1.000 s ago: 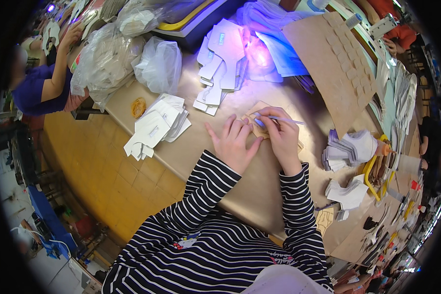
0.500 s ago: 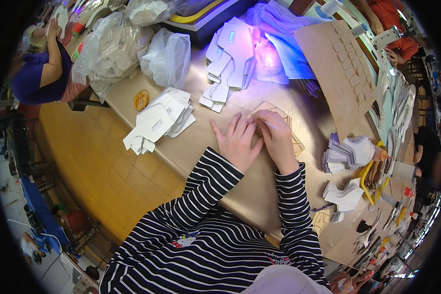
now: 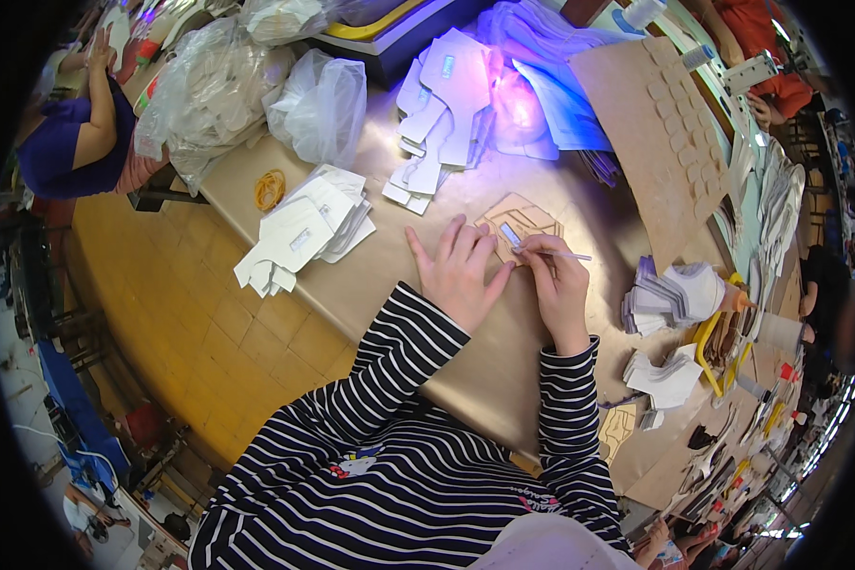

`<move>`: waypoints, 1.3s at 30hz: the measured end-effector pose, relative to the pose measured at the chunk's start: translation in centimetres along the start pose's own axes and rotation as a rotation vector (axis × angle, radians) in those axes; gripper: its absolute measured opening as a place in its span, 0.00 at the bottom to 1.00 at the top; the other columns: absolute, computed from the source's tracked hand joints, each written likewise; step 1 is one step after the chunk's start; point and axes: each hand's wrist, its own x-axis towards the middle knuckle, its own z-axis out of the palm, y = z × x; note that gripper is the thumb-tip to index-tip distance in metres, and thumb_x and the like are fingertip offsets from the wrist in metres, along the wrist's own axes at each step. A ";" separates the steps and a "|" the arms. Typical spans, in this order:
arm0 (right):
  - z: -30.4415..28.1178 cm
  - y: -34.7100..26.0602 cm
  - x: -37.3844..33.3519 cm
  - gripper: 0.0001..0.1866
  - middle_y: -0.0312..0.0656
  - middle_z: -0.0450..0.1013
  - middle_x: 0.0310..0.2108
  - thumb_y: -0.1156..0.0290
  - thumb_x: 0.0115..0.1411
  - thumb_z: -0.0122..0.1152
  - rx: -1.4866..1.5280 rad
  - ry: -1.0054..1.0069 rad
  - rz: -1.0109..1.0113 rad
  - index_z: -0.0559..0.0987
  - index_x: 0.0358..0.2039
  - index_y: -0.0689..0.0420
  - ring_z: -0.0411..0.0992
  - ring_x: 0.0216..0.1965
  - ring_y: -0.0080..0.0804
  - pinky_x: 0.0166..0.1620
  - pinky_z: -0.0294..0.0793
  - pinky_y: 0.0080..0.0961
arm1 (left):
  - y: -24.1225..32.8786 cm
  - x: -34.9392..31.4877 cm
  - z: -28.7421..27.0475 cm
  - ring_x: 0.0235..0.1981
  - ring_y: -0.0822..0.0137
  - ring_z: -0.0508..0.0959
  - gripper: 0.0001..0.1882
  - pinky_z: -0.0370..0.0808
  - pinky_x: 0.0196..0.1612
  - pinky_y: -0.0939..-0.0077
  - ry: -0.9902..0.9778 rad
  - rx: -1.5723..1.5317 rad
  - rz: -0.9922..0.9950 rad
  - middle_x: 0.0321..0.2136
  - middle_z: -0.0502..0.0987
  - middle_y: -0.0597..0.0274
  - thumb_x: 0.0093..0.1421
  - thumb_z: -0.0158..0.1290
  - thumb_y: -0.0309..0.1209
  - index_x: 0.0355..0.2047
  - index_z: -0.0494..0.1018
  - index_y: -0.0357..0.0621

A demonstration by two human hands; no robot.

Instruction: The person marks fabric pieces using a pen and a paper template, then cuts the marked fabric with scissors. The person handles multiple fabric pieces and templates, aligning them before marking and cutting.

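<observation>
right hand (image 3: 562,287) is pinching a pen (image 3: 575,255), probably marking the board (image 3: 534,220) beyond its fingertips. left hand (image 3: 459,277), fingers apart, should be steadying next stroke.

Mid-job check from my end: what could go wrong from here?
1. The tan board might shift under the slim pen-like tool in the right hand: the left hand, fingers spread, seems to steady it only along its near-left side, if at all.

2. The stack of white pieces appears to jut past the edge of the table, so a bump could send some to the floor.
</observation>
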 end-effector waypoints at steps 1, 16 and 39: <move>-0.1 0.0 0.0 0.07 0.46 0.77 0.38 0.86 0.61 0.58 -0.038 -0.019 -0.028 0.78 0.39 0.64 0.78 0.40 0.36 0.44 0.78 0.26 | 0.0 0.0 0.0 0.62 0.57 0.67 0.20 0.44 0.62 0.17 -0.002 -0.002 0.003 0.48 0.73 0.64 0.55 0.63 0.44 0.43 0.75 0.48; -1.9 0.3 -0.6 0.04 0.47 0.77 0.35 0.84 0.60 0.60 -0.117 0.016 -0.053 0.77 0.36 0.64 0.78 0.35 0.38 0.41 0.77 0.27 | 0.1 0.1 -0.1 0.62 0.56 0.67 0.21 0.43 0.63 0.18 -0.034 0.016 -0.003 0.50 0.73 0.61 0.55 0.63 0.45 0.44 0.75 0.46; 1.6 -0.5 4.9 0.04 0.39 0.77 0.29 0.81 0.62 0.59 0.008 -0.005 -0.024 0.78 0.37 0.65 0.76 0.29 0.21 0.34 0.75 0.18 | 0.3 0.1 -0.1 0.61 0.54 0.65 0.28 0.45 0.65 0.23 -0.056 0.025 0.004 0.49 0.71 0.60 0.57 0.61 0.44 0.58 0.74 0.55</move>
